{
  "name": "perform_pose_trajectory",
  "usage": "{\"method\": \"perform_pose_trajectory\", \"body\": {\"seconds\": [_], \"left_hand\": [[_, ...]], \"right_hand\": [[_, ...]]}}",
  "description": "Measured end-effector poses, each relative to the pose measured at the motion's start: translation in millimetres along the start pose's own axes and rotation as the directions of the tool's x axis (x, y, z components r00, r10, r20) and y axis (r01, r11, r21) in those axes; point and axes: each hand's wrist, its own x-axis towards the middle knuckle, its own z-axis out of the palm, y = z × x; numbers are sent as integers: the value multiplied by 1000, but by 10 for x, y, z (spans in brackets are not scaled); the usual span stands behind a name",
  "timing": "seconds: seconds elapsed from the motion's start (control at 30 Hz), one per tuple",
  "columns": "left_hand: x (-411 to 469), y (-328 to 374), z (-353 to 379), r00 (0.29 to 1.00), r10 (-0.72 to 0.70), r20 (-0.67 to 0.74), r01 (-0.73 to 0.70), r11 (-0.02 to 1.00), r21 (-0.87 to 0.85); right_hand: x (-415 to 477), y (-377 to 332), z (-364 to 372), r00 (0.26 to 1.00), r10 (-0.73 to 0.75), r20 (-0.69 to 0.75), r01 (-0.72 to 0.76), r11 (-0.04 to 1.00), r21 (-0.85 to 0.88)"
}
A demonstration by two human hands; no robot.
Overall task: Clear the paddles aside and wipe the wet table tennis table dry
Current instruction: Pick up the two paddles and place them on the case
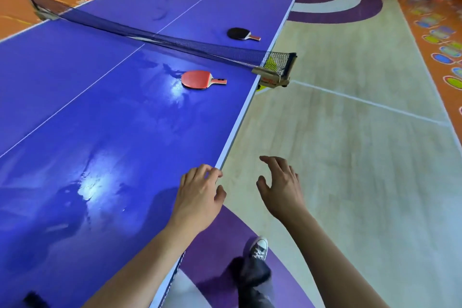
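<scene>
- The left hand (pixel 200 197) is at the table's side edge, fingers loosely bent and holding nothing. The right hand (pixel 280 190), at its 3 o'clock over the floor, is spread and empty.
- The blue table (pixel 100 120) shows glossy wet patches.
- Clearing looks not yet begun. The next move is probably a long reach toward 12 o'clock for the red paddle (pixel 197 79), which lies flat just short of the net (pixel 150 35).
- The black paddle (pixel 238 33) lies beyond the net at 1 o'clock, near the edge.
</scene>
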Motion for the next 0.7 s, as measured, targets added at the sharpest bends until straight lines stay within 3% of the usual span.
{"method": "perform_pose_trajectory", "body": {"seconds": [0.37,0.7], "left_hand": [[2372,450,643,996,-85,-29,86,995,43],[4119,327,1122,976,-214,-40,215,976,32]], "right_hand": [[2402,1068,-322,996,-37,78,35,999,27],[4531,1329,-265,982,-147,121,143,989,43]]}}
